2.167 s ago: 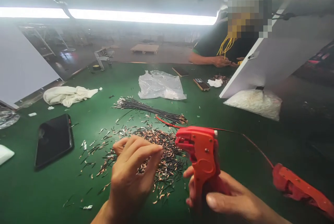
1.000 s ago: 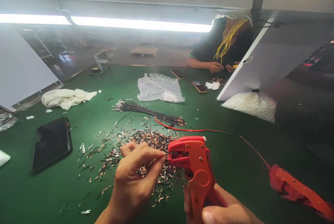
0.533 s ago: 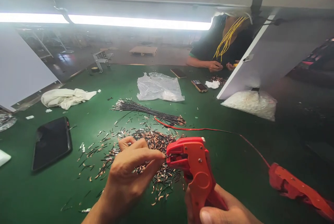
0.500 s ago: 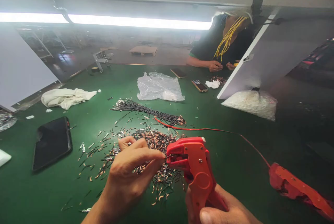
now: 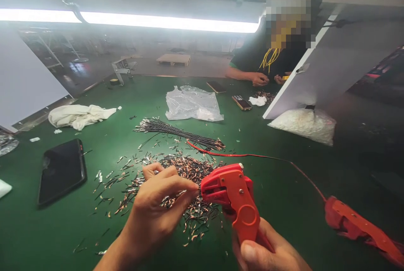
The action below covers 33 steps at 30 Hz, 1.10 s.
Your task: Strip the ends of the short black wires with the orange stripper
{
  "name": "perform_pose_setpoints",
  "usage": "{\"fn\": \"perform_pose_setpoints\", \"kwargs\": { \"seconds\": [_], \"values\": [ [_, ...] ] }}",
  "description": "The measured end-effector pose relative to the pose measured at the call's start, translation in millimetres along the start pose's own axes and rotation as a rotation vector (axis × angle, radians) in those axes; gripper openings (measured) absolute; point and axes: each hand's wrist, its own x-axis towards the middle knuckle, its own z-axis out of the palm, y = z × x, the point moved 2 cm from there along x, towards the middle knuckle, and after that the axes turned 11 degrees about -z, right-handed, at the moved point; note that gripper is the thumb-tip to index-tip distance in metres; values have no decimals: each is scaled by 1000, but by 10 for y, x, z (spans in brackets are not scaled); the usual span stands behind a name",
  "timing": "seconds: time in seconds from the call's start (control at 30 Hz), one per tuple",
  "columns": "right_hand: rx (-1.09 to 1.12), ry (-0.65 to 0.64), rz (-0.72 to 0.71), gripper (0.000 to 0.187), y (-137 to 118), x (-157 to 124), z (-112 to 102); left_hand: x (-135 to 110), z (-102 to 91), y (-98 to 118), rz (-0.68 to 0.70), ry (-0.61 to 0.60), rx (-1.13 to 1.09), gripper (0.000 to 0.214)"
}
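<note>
Low over the green table (image 5: 284, 187), hands meet at the red wire stripper (image 5: 235, 197).
Right hand (image 5: 268, 254) grips its handles tight; left hand (image 5: 154, 212) pinches fingertips shut at its nose, above the pile of wire scraps (image 5: 189, 168), the pinched bit too small to see.

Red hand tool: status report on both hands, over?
Right hand gripping red stripper. Left hand pinched at its mouth, item too small to see. Wire scraps piled underneath.

My right hand (image 5: 268, 256) grips the red stripper (image 5: 236, 199); my left hand (image 5: 154, 216), fingers pinched, touches its nose above wire scraps (image 5: 186, 168) on the worktop (image 5: 284, 195).
</note>
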Motion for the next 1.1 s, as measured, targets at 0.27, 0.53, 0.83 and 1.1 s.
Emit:
{"fn": "perform_pose_setpoints", "kwargs": {
  "seconds": [0.27, 0.53, 0.83, 1.1],
  "values": [
    [-19, 121, 60, 47, 39, -73, -40, 9, -16, 4, -29, -23, 6, 17],
    [-26, 40, 48, 54, -80, 11, 34, 14, -36, -17, -89, -95, 29, 17],
    [2, 48, 21, 58, 159, 53, 14, -2, -70, -37, -89, -171, 138, 18],
    [55, 79, 98, 57, 39, 49, 40, 13, -66, -62, -127, -182, 120, 18]
  ]
}}
